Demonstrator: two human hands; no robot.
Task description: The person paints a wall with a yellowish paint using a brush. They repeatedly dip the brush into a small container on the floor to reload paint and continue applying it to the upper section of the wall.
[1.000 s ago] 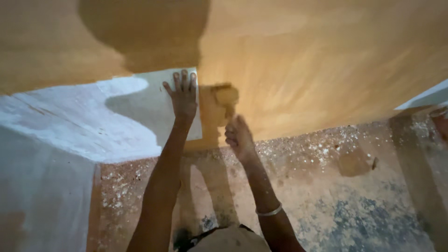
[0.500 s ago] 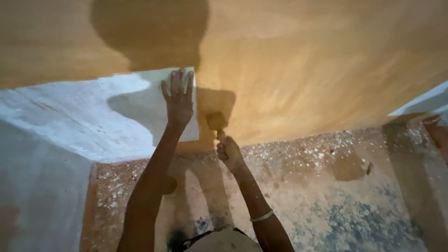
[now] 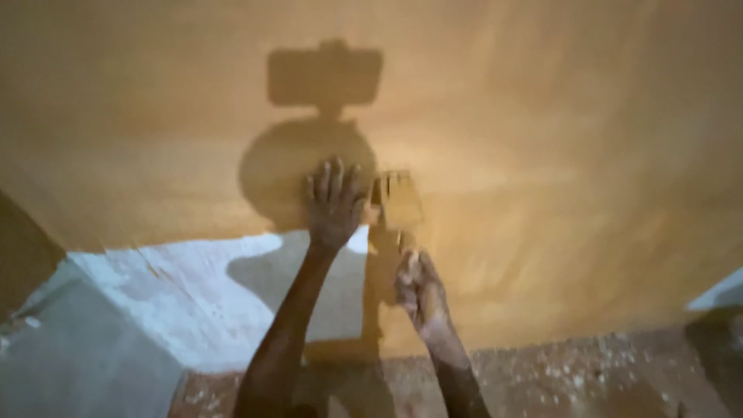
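Ochre paint coats the wall across most of the view. The left hand lies flat against the wall with fingers spread, holding nothing; its palm straddles the boundary between painted and bare surface. The right hand, at 5 o'clock from the left hand, closes around the handle of a brush. The brush head sits against the wall at 12 o'clock from the right hand and just beside the left hand at its 3 o'clock. The image is blurred, so the exact finger placement on the handle cannot be determined.

An unpainted white patch extends from 6 to 8 o'clock of the left hand. A shadow of the person's head and head-mounted camera falls on the wall at 12 o'clock of the left hand. A speckled floor occupies the 5 o'clock corner.
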